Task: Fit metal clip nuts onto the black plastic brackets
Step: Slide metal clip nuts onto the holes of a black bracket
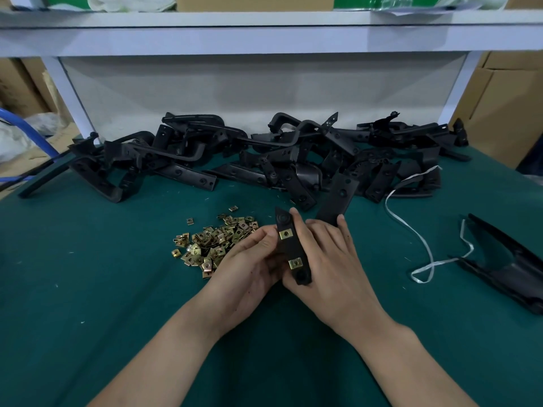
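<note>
Above the dark green table cover [88,289], left hand [249,262] and right hand [329,259] together grip one flat black plastic bracket [289,248] carrying two brass-coloured metal clip nuts [285,234]. Just left lies a loose pile of clip nuts [211,242]; far behind, a heap of black brackets [264,154]

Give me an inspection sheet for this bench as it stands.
Surface: green mat, a few specks of debris.
Job's things: bracket in hand with two clip nuts fitted; loose nuts piled left of the hands; heap of brackets along the back.
Clutter: white strap and a long black part at right.
Grips: left hand and right hand both hold the bracket.
Cables: nothing seen on the mat.
Surroundings: white shelf above; cardboard boxes at the sides.
</note>
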Demonstrator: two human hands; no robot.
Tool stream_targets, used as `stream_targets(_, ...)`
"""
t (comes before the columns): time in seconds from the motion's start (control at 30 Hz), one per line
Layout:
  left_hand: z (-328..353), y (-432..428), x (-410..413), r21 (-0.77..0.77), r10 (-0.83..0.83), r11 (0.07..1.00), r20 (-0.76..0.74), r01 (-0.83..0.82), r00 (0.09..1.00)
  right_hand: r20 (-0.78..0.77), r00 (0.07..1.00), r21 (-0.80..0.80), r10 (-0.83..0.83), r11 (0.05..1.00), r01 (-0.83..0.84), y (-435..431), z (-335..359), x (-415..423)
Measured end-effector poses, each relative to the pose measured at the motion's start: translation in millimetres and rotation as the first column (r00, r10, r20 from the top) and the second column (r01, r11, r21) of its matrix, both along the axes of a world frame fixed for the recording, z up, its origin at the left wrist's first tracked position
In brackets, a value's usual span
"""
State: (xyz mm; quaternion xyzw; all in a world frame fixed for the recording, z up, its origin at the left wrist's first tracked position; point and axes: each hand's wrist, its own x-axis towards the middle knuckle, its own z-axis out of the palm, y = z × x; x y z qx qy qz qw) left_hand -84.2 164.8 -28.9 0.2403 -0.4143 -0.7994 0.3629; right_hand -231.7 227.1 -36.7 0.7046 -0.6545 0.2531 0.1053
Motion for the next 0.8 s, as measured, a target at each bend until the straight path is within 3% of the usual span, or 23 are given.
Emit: stream_targets(0.8,5.0,2.3,-1.3,0.052,0.008,0.999,-0.020,-0.006,1.000,0.106,0.994,0.012,-0.015,1.000,0.014,7.3,11.5,6.0)
